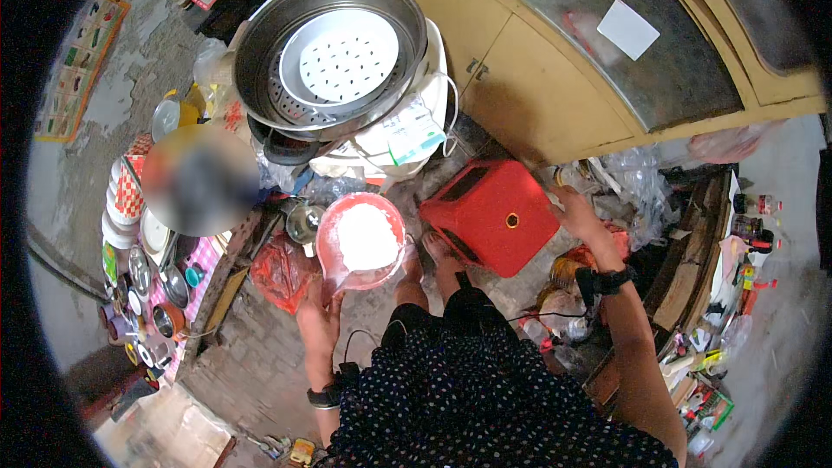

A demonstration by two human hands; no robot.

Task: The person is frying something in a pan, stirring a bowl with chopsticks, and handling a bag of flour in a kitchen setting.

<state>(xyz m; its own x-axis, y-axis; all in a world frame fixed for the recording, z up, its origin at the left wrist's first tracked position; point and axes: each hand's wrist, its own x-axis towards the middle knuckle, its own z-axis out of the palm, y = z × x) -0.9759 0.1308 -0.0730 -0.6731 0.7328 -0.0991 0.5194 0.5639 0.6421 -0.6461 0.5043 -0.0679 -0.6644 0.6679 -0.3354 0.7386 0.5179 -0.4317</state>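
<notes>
My left hand (318, 312) grips the handle end of a pink plastic scoop (330, 266), which is heaped with white powder (367, 237) that looks like flour. Powder also coats the scoop's inner wall. Out to the right, my right hand (578, 214) has its fingers apart and holds nothing. Its fingertips are at the right edge of a red plastic stool (500, 218); whether they touch it is unclear. Ahead stands a large steel steamer pot (250, 65) with a white perforated steamer tray (348, 55) inside.
A yellow wooden cabinet (520, 84) stands ahead to the right. A red plastic bag (279, 273) lies beside the scoop. At left, a table with a pink checked cloth (201, 266) carries dishes and lids. Plastic bags (640, 188) and bottles crowd the right side.
</notes>
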